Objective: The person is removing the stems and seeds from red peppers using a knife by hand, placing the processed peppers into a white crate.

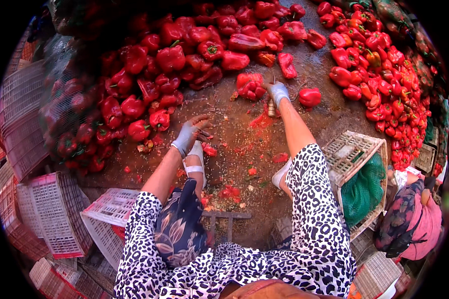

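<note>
My right hand (277, 92), in a pale glove, is closed around a slim knife (272, 108). The knife's handle sticks out below the fist, while little of its thin metal end shows above. A red bell pepper (250, 85) lies on the wet floor just left of this hand, and a single pepper (310, 97) lies to its right. My left hand (190, 133), also gloved with darkened fingers, hovers low over the floor with fingers spread and nothing in it. It is close to my left foot and to a heap of red peppers (170, 59).
Another large pepper pile (384, 74) spreads along the right. A tilted crate (354, 149) with green netting (364, 189) stands beside my right leg. White plastic crates (52, 214) crowd the left, below a filled mesh sack (67, 99). At far right sits another person (409, 219).
</note>
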Tool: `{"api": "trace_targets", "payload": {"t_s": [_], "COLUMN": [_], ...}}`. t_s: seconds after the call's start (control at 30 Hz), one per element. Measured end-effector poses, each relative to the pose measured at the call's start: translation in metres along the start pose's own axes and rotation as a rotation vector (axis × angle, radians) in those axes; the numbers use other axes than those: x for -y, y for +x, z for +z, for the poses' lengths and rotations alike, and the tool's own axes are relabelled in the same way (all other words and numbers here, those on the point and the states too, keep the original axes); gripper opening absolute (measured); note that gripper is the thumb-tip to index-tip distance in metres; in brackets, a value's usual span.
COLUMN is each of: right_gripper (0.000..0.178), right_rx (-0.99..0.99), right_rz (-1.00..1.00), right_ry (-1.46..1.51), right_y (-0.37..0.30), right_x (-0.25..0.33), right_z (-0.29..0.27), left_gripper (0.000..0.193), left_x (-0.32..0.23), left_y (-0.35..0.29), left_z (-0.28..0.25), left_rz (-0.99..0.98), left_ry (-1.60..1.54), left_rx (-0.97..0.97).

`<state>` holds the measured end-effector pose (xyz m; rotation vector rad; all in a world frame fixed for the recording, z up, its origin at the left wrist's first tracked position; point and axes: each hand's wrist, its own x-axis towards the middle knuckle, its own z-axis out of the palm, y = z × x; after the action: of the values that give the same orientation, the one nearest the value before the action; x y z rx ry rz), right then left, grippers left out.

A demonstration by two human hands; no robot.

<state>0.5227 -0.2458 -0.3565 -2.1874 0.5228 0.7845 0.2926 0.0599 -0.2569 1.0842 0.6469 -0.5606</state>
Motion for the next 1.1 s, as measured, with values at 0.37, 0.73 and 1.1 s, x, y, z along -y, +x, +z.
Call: {"api": "trace_targets", "payload": {"t_s": [0.37,0.73,1.1], "right_gripper": [0.056,0.036,0.067], "right_rx": [0.326,0.356,0.861], "right_rz": [0.064,-0.005,-0.297], "right_ry": [0.184,0.716,0.476], "right_y": [-0.019,-0.055,-0.175], "right_x": [0.028,0.034,0.062], "right_z": [0.014,0.053,0.047], "left_gripper": [0.056,0.058,0.084], "left_x": [0.019,0.033,-0.005], "left_y": [0.016,0.041,0.011], "left_z": [0.001,-0.012,-0.012], "left_rz": [-0.095,-0.074,0.257], "left_ry": [0.052,-0.084,-0.108], "left_rx": [0.031,0.055,0.094]}}
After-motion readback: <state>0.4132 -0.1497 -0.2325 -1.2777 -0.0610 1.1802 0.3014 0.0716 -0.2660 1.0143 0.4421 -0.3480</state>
